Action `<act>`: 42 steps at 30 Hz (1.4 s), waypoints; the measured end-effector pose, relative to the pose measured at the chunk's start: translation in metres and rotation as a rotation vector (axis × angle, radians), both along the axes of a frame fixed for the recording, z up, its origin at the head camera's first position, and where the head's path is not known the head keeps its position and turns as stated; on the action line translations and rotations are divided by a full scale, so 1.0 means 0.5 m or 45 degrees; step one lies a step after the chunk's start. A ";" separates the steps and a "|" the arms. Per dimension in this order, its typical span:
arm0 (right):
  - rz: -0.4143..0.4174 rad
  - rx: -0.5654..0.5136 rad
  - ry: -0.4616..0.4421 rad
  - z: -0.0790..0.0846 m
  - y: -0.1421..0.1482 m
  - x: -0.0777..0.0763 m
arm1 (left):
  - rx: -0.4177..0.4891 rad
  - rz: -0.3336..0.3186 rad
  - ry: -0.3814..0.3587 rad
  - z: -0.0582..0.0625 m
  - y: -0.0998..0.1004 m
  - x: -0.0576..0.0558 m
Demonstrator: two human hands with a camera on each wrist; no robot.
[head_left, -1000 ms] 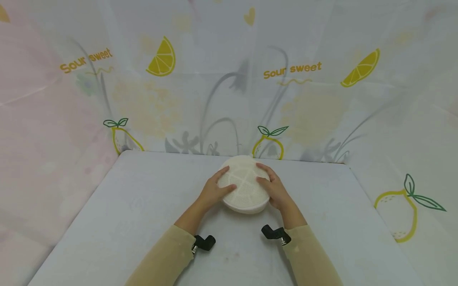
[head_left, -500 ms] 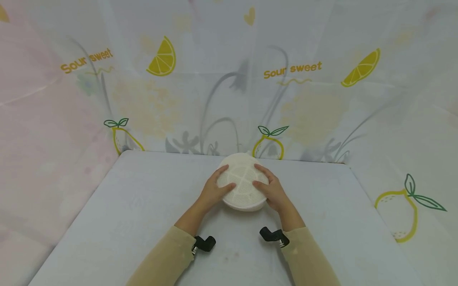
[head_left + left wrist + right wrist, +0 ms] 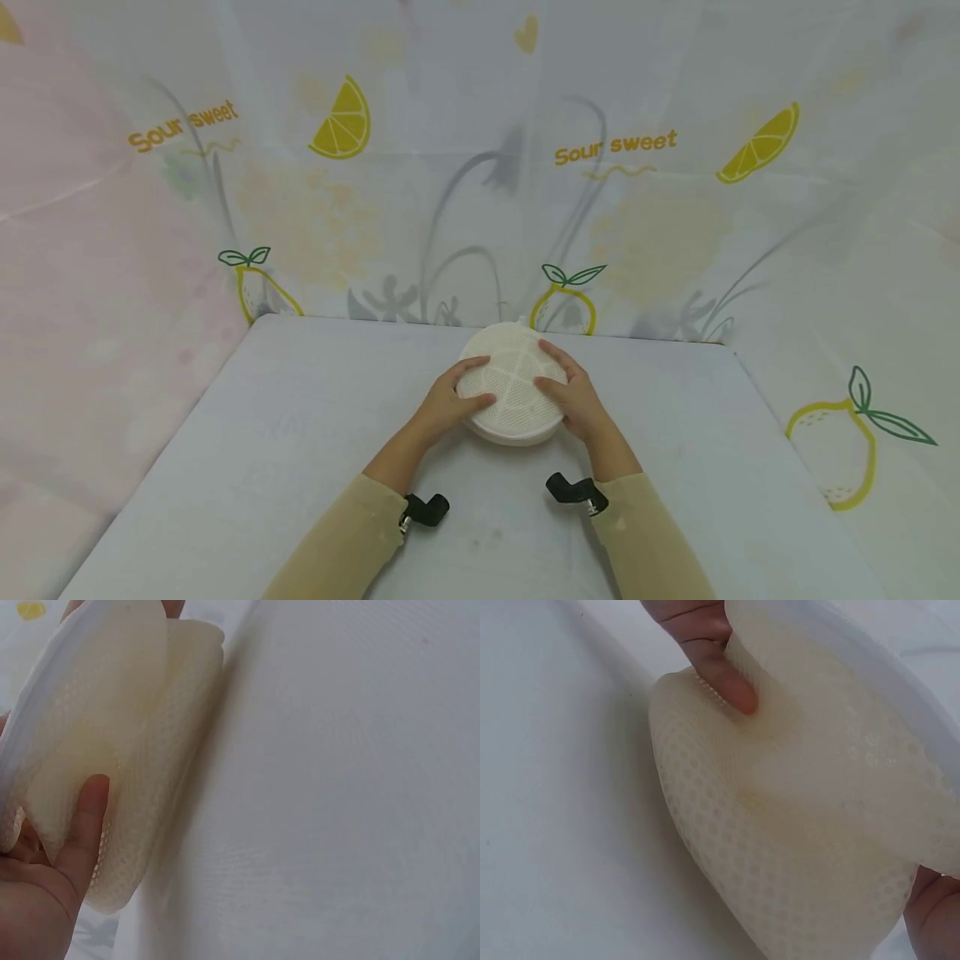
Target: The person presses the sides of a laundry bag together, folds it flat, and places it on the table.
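A round, whitish mesh laundry bag (image 3: 513,408) is held in front of me near the table's back edge, its flat face tilted toward me. My left hand (image 3: 442,407) grips its left side, thumb and forefinger over the face. On the opposite side my right hand (image 3: 583,404) grips it, thumb on the mesh and remaining fingers partly behind. In the left wrist view the honeycomb side wall of the bag (image 3: 165,750) sags softly, with a thumb (image 3: 88,817) pressed against it. Creased mesh (image 3: 727,817) and a smooth pale rim (image 3: 900,667) fill much of the right wrist view.
A white-covered table (image 3: 300,417) spreads beneath both arms. Behind it hangs a cloth backdrop (image 3: 480,208) printed with lemons and lettering. Black wrist mounts (image 3: 427,510) sit at the cuffs of the beige sleeves.
The bag tips up slightly, then settles a little lower and to the right. My left forefinger reaches further onto its face, and my right hand shifts slightly inward then back out.
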State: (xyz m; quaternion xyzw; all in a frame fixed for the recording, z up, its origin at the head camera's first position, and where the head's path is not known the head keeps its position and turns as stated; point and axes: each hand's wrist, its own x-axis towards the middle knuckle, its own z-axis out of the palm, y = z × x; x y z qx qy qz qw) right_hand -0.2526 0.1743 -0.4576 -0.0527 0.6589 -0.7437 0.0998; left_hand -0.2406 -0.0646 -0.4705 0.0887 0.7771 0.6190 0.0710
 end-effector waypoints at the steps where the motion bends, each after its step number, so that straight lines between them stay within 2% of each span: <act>1: -0.002 -0.002 -0.004 0.000 0.000 -0.001 | -0.006 -0.003 0.004 0.000 0.000 -0.001; 10: -0.048 0.047 -0.101 -0.001 -0.004 -0.006 | -0.114 0.036 0.027 -0.003 0.001 -0.001; 14: -0.050 0.087 -0.102 -0.003 -0.003 -0.007 | -0.157 0.043 0.022 -0.006 0.002 0.000; 25: -0.070 0.226 -0.091 -0.016 -0.002 -0.011 | -0.196 -0.008 0.049 -0.013 0.000 -0.002; 30: -0.087 0.253 -0.059 -0.016 -0.003 -0.008 | -0.226 -0.005 0.072 -0.018 0.001 -0.002; 37: -0.133 0.446 -0.003 -0.012 -0.005 -0.002 | -0.310 0.028 0.070 -0.014 0.004 0.005; 42: -0.130 0.506 0.055 -0.009 -0.005 0.001 | -0.391 0.041 0.060 -0.007 0.004 0.011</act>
